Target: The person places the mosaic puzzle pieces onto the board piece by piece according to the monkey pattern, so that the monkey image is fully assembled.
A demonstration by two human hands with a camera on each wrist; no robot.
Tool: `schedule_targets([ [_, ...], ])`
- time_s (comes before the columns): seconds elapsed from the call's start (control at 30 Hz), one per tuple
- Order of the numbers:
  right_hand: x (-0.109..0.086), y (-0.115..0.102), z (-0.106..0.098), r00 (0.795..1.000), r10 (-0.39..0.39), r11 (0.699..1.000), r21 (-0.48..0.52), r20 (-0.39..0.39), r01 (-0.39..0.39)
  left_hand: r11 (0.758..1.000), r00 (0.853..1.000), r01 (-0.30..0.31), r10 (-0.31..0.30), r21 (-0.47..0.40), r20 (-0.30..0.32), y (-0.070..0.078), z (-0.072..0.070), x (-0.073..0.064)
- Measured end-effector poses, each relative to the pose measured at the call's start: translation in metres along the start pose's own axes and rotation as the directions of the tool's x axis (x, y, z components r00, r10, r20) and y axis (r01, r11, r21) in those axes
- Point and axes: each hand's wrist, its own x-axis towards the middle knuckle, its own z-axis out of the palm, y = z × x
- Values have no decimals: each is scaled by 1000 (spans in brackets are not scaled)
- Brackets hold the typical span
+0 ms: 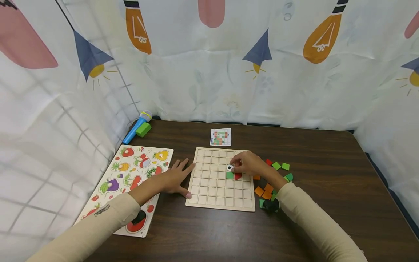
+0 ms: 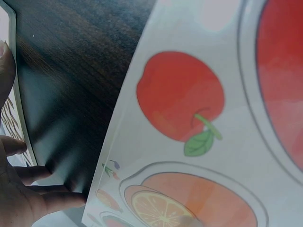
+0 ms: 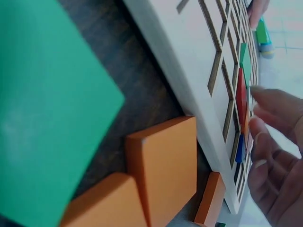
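A wooden grid board (image 1: 212, 191) lies flat in the middle of the table. My right hand (image 1: 250, 163) is over its right half, with thumb and index finger pinching a small white tile with a black dot (image 1: 230, 167). Just below that tile, a green tile (image 1: 230, 175) and a red tile (image 1: 238, 176) lie in the grid. Past them, the right wrist view shows a blue tile (image 3: 240, 149) near the fingers. Fingers spread, my left hand (image 1: 173, 178) rests along the board's left edge, its thumb at the lower left corner.
Loose orange tiles (image 1: 266, 192) and green tiles (image 1: 285, 166) lie right of the board. A pattern card (image 1: 220, 137) sits beyond it. On the left are a fruit puzzle board (image 1: 131, 174), a blue toy microphone (image 1: 134, 131) and a green block (image 1: 143, 129).
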Motion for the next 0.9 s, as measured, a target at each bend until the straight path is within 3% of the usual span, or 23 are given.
schedule_targets([
  [0.27, -9, -5, 3, 991, -114, 993, 25, 73, 113, 1000, 1000, -6, 6, -4, -8, 1, -2, -2],
  [0.63, -17, -7, 6, 984, -158, 986, -46, 80, 162, 1000, 1000, 6, -6, -17, -3, 3, -2, -4],
  [0.9, -17, -8, 6, 974, -170, 980, -79, 150, 183, 1000, 1000, 3, -3, -17, -2, 3, -2, -3],
])
